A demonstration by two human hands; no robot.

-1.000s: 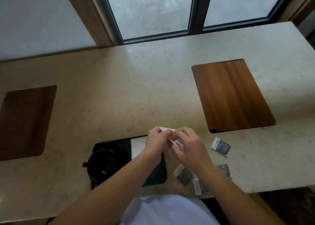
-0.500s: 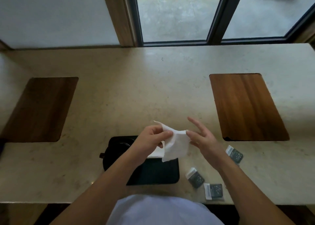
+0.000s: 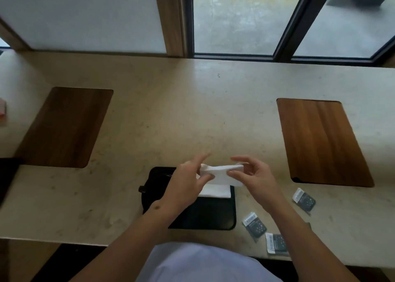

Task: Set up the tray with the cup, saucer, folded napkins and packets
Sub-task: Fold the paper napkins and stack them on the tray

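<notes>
White napkin (image 3: pixel 222 172) hangs pinched between left hand (image 3: pixel 188 181) and right hand (image 3: pixel 254 175). Both are above the black tray (image 3: pixel 213 215).

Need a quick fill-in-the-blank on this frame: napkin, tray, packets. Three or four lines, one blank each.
1. Both hands, left hand and right hand, hold a white paper ____ above the black rectangular tray.
2. A second white folded napkin already lies on the ____.
3. The dark grey packets lie on the beige stone counter, to the ____ of the tray.
4. The number of packets fully visible is ____.

Missing words: napkin; tray; right; three
</notes>
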